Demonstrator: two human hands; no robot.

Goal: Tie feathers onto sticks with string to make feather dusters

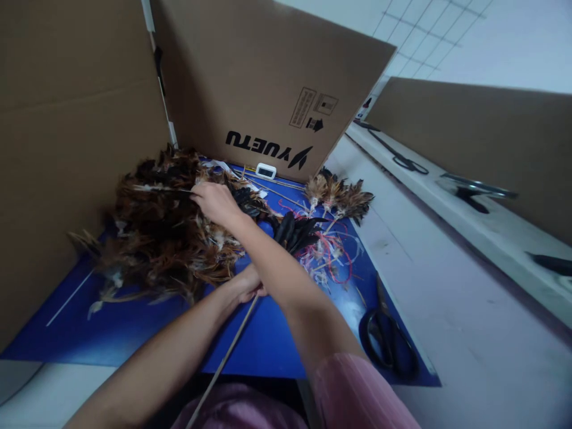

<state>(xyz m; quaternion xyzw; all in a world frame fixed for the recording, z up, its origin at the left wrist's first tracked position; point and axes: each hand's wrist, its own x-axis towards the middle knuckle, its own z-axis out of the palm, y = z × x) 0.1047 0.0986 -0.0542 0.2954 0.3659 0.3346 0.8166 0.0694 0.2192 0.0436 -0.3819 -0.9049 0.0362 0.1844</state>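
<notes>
My left hand (251, 283) is wrapped round a thin wooden stick (227, 354) that slants down toward my lap. Black feathers (295, 231) fan out past that hand, at the stick's upper end; my right forearm hides where they join. Crossing over the left arm, my right hand (215, 200) is at a large heap of brown and black feathers (165, 232). Its fingers are pinched on a feather with a pale shaft (161, 189), which points left over the heap.
A blue mat (268, 333) covers the work surface. Black-handled scissors (386, 339) lie at its right edge, near tangled pink string (333, 256) and small feather bunches (342, 196). A small white display device (266, 171) stands before the cardboard panels (250, 71) at back and left.
</notes>
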